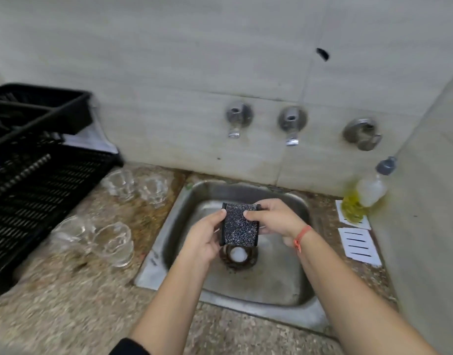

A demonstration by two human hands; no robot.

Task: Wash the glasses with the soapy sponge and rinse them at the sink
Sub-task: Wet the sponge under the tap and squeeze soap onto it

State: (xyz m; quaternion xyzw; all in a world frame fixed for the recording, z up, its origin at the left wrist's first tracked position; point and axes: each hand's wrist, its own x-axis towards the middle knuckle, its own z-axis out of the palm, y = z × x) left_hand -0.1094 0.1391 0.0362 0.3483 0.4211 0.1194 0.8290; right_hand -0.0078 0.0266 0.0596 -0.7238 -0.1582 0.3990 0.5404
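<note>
Both forearms (174, 303) come up from the bottom edge over the speckled stone counter (66, 316) and meet above the sink (153, 260). Farthest left is a black slatted dish rack (35, 175). Just right of it, four clear glasses (115, 243) stand on the counter in two pairs, one near the wall and one closer to the camera. Blur hides which way up they are. None of them is in a hand, so the washing proper looks not yet begun. Next comes the left hand (204, 239), which cups the sponge (239, 224) from its left side with the thumb hooked over the upper left corner. The sponge is a dark speckled block held over the drain (238, 254). Its broad scrubbing face is turned up toward the camera, and its slightly longer axis seems to run away from the body toward the wall. The right hand (276, 219) grips the opposite edge, with the thumb on top and the fingers curled underneath. Three wall taps (292, 124) sit behind, and no stream of water is visible. At the far right a soap bottle (366, 193) stands in the corner. The glasses all lie left of the hands, so the left hand is nearer to them, and the near pair is the shortest reach. My judgement is that the left hand would let go to fetch a glass while the right keeps the sponge.
</note>
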